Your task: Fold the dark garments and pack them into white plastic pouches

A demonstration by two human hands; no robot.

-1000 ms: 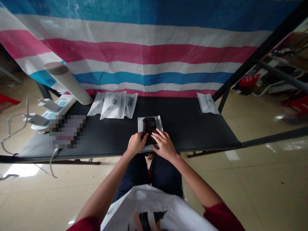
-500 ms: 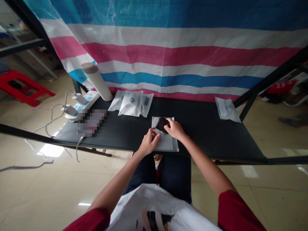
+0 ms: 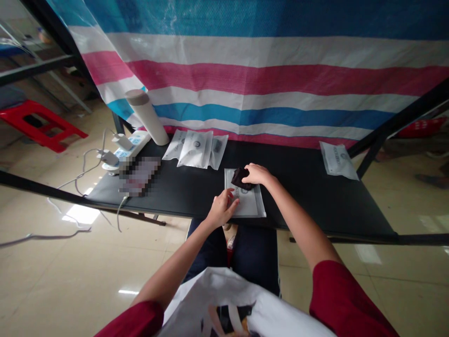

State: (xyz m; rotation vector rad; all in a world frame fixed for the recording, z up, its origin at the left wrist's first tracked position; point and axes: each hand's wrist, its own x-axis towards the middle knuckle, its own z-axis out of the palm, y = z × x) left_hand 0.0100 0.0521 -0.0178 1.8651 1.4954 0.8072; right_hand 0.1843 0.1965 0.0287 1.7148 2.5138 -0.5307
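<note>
A frosted zip bag with printed lettering (image 3: 250, 206) lies flat on the black tabletop in front of me. Over its upper part is a small bundle of dark folded cloth (image 3: 240, 179), whose exact kind I cannot make out. My right hand (image 3: 257, 174) grips the cloth from the right, fingers closed on its edge. Just left of the bag's middle, my left hand (image 3: 221, 208) is apart from the cloth, with fingers spread and slightly curled at the bag's left side. Nothing shows between its fingers.
Several filled frosted bags (image 3: 196, 149) lie at the back, and another bag (image 3: 338, 160) at the right end. On the left are a white bottle (image 3: 149, 119), a power strip with plugs (image 3: 135, 145) and a blurred phone (image 3: 140, 175) on a cable. A striped sheet (image 3: 245, 77) hangs behind.
My left hand has let go of the dark cloth and drawn slightly down from it. The cloth, now more bunched, stays in my right hand. The whole view has shifted a little.
</note>
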